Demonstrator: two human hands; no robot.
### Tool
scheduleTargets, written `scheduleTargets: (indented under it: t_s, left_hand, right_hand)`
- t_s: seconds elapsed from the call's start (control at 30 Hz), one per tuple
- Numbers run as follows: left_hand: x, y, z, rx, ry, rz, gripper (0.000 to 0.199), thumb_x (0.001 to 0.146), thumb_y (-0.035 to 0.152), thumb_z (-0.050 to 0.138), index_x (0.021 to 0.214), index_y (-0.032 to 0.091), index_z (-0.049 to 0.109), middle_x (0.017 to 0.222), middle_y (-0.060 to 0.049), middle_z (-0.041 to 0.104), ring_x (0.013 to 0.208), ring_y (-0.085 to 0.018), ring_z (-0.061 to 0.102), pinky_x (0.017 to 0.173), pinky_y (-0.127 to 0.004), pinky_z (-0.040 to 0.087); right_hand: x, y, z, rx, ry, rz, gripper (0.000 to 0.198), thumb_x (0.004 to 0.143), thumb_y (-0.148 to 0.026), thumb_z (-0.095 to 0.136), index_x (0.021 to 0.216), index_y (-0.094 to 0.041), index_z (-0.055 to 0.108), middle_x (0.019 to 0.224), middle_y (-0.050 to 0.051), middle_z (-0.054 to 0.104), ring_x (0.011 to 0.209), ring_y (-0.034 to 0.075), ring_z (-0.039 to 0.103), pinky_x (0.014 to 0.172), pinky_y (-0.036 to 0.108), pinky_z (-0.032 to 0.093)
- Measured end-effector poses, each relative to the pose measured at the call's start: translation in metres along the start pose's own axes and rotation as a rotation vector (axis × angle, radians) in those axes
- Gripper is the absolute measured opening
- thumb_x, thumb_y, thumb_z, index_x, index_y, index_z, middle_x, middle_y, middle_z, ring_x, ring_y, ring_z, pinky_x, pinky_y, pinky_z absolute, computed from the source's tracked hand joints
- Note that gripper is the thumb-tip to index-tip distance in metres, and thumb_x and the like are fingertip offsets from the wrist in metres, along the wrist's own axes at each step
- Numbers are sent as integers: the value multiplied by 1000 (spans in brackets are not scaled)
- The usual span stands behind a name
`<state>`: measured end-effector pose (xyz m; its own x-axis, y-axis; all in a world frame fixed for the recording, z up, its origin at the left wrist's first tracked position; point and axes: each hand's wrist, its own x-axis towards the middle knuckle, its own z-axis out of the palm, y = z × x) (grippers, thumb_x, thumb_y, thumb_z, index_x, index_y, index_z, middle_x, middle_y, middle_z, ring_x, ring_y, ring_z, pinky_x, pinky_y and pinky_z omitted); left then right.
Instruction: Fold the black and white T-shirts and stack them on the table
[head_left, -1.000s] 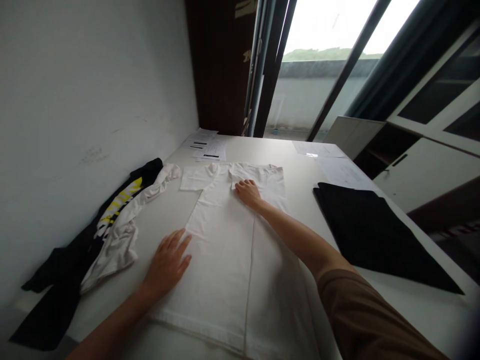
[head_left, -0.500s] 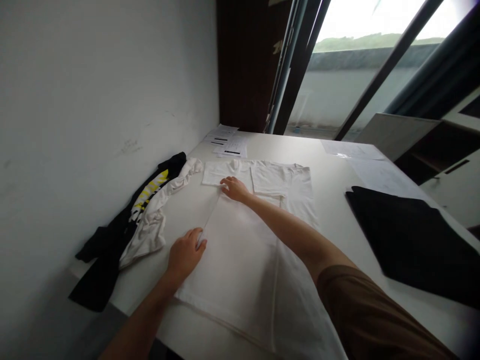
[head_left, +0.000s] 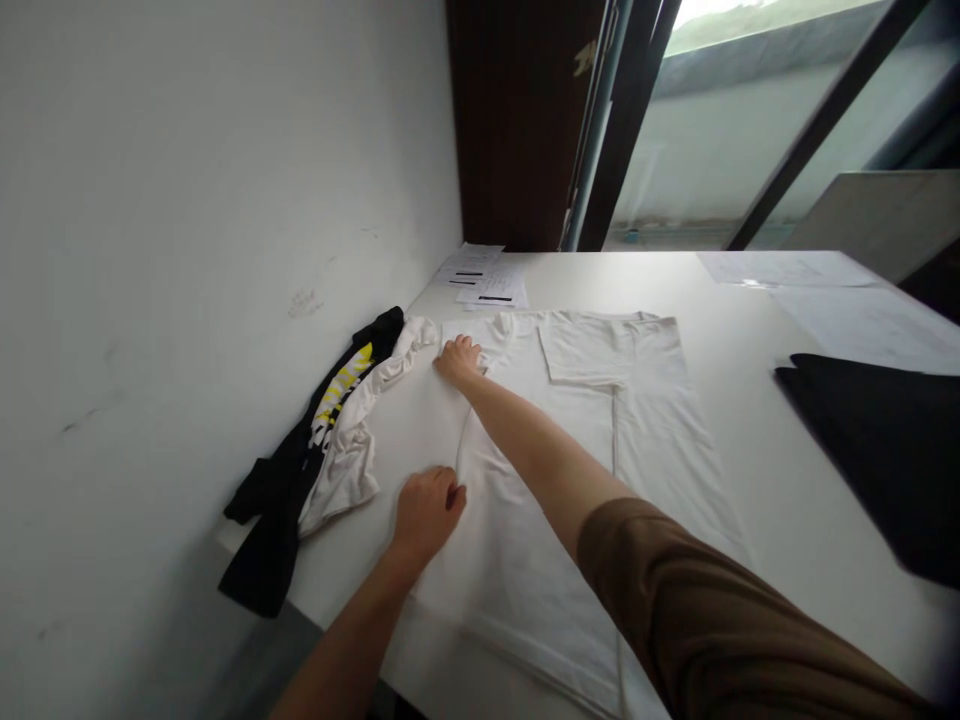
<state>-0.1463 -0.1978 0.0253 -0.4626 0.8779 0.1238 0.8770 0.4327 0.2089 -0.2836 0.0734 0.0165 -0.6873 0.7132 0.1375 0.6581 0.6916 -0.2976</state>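
White T-shirt, in the head view, spread on the bench between a black garment with yellow print and a black cloth. Done, judging from the layers: right side folded inward, with right sleeve lying over the body. Seemingly not yet done: left side, with left sleeve pointing outward. At this edge, left hand closed, apparently pinching the fabric; right hand curled down at left sleeve, impossible to tell if gripping.

View: head | Mount: we wear it on the head | Aim: we face forward and down over the desk, window beyond | Range: near, wall close on our left
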Motion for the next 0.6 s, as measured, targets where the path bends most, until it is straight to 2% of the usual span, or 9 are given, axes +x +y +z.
scheduleTargets:
  t_s: [0.1,0.17,0.27,0.37,0.43,0.53,0.6]
  left_hand:
    - [1,0,0,-75,-16,60,18,94,22,59,76,21,53,79,0,62,76,-17,57,74,-30,35]
    - [1,-1,0,-136,-29,86,18,94,22,58,77,22,53,79,1,62,75,-16,56,73,-29,35]
    - [0,-2,-1,-208,-35,53,17,96,23,54,79,22,52,78,1,61,74,-16,55,72,-28,35]
    - [1,-2,-6,-305,-63,-48,14,98,25,51,84,22,53,74,3,59,69,-15,55,67,-26,34]
    - [0,-1,-11,-373,-103,-112,4,97,25,53,96,23,56,70,6,57,65,-14,55,64,-25,33]
    - [-6,5,-19,-430,-192,-193,28,93,27,60,121,26,55,65,8,55,61,-14,55,62,-24,33]
    - [-13,10,-22,-466,-248,-237,39,91,28,63,129,28,52,70,7,62,65,-16,60,64,-24,36]
  right_hand:
    - [14,4,3,15,15,21,37,101,-16,36,126,-9,61,131,26,55,122,33,49,99,49,39]
    - [21,11,5,28,43,22,38,101,-11,31,124,-11,61,129,26,57,121,32,51,98,47,40]
    - [31,27,5,107,26,55,38,101,-11,31,126,-15,59,125,22,62,117,30,57,96,42,43]
    - [39,47,-4,239,0,202,38,101,-16,34,134,-16,52,115,17,69,107,28,65,90,39,48]
    - [44,60,-14,300,32,287,40,101,-24,38,138,-14,48,114,17,70,105,30,66,88,40,50]
    - [47,78,-33,330,40,283,42,96,-32,50,133,-13,54,119,18,69,109,30,65,91,39,50]
    - [50,89,-46,334,4,245,37,91,-31,56,123,-16,62,119,16,69,111,30,64,92,37,50]
